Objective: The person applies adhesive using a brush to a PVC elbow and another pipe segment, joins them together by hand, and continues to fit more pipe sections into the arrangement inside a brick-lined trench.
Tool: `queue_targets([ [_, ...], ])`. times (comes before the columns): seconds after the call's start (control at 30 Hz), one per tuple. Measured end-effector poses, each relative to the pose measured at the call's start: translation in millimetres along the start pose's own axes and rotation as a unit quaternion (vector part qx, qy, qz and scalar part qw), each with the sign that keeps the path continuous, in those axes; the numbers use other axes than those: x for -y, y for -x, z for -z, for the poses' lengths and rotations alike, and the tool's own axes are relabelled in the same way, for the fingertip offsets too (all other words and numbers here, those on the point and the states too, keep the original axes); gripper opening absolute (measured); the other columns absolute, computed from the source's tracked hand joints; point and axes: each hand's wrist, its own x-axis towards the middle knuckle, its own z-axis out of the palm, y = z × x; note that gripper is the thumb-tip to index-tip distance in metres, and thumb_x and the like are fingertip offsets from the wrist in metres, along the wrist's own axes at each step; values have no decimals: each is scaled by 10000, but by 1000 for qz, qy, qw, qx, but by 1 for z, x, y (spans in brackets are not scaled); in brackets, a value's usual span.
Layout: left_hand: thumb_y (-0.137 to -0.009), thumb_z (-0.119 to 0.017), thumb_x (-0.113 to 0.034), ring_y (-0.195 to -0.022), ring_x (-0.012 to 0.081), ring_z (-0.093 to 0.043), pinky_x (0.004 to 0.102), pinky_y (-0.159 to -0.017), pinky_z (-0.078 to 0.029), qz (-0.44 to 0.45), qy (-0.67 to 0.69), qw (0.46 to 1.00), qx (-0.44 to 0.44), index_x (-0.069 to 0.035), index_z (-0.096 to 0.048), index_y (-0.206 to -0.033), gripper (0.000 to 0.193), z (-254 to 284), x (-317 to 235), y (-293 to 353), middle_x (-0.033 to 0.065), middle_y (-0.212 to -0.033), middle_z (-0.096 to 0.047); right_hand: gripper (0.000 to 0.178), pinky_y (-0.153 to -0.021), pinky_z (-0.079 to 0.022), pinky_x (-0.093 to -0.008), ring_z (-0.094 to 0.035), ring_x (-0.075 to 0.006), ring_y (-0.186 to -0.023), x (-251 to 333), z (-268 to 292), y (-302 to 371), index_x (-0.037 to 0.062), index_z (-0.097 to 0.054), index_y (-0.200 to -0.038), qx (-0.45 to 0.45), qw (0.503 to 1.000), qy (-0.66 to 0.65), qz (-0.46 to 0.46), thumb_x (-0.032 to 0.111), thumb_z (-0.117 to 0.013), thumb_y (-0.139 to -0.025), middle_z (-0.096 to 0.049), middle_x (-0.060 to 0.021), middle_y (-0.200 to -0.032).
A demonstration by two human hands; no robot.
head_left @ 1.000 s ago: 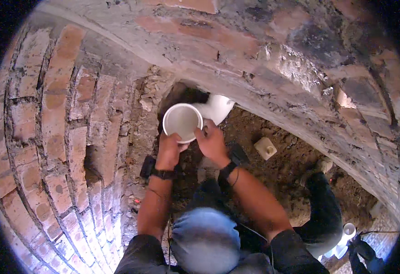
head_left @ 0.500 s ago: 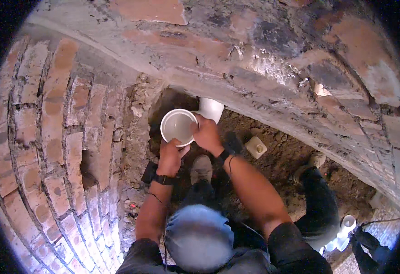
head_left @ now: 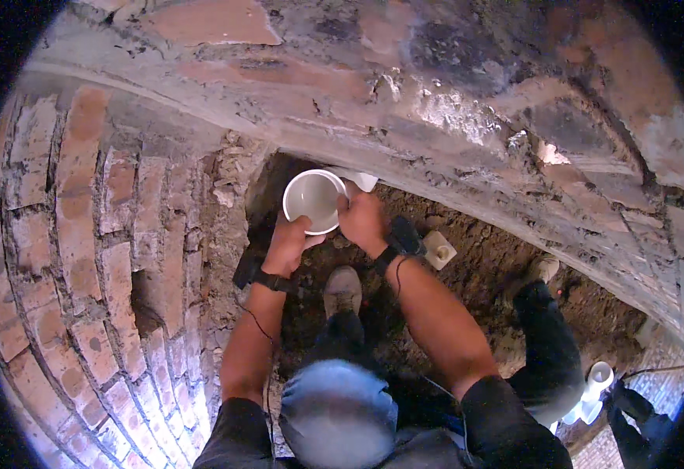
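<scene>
A white plastic pipe fitting (head_left: 304, 202) with a wide round mouth is held between my two hands, its mouth facing up toward me. My left hand (head_left: 287, 244) grips the near left side of the rim, thumb hooked over the edge. On the right side of the rim, my right hand (head_left: 365, 225) is closed with its thumb inside the mouth. Just behind that hand a white piece of pipe (head_left: 364, 181) shows against the wall base; whether it joins the fitting is hidden.
A cream square plastic container (head_left: 439, 250) sits on the soil right of my right wrist. Brick walls rise at left (head_left: 84, 203) and ahead (head_left: 467, 109). My shoe (head_left: 343, 289) stands on the dirt below the fitting. White pipe pieces (head_left: 598, 375) lie at lower right.
Both hands and the fitting have shifted slightly up and right in the picture. Less of the white pipe behind my right hand shows now. The grip looks the same.
</scene>
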Motion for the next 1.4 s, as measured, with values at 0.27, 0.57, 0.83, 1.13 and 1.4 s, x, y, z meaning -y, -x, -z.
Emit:
queue_targets([
  [0.27, -778, -513, -12, -1091, 314, -636, 445, -808, -624, -20, -28, 998, 57, 7, -348, -1406, 649, 5, -8, -10, 172, -1275, -535, 352, -674, -541, -540, -659, -460, -743, -16, -12, 5, 56, -613, -1174, -7, 1000, -15, -7, 197, -627, -852, -659, -270, -796],
  [0.57, -761, -498, 22, -1086, 317, -630, 424, -731, -641, -55, -29, 996, 64, 23, -346, -1394, 651, 22, 3, -21, 186, -1256, -534, 563, -722, -558, -506, -684, -435, -808, -12, -17, 4, 73, -502, -1387, 59, 996, -33, -50, 126, -573, -831, -683, -279, -914],
  [0.83, -785, -478, 25, -1053, 297, -633, 368, -642, -634, -52, -79, 994, 51, 6, -254, -1460, 711, 14, -12, -18, 193, -1271, -523, 596, -837, -544, -413, -699, -374, -944, -21, -38, 13, 30, -474, -1417, 7, 978, -197, -63, 55, -518, -824, -685, -273, -1035],
  [1.13, -776, -456, 71, -1100, 334, -603, 390, -685, -635, -136, -158, 978, -7, 15, -124, -1502, 801, -17, 7, -7, 235, -1333, -479, 557, -890, -541, -436, -664, -413, -1036, -56, -31, 15, 41, -504, -1389, 57, 976, -202, -59, 17, -575, -838, -674, -255, -1135],
  [1.4, -785, -456, 76, -1065, 342, -617, 361, -595, -636, -178, -270, 945, 34, -22, -73, -1522, 836, -9, -5, 7, 241, -1356, -455, 572, -935, -515, -396, -640, -350, -1136, -49, -52, 44, 36, -478, -1413, -13, 940, -328, -88, 10, -563, -848, -656, -236, -1213],
])
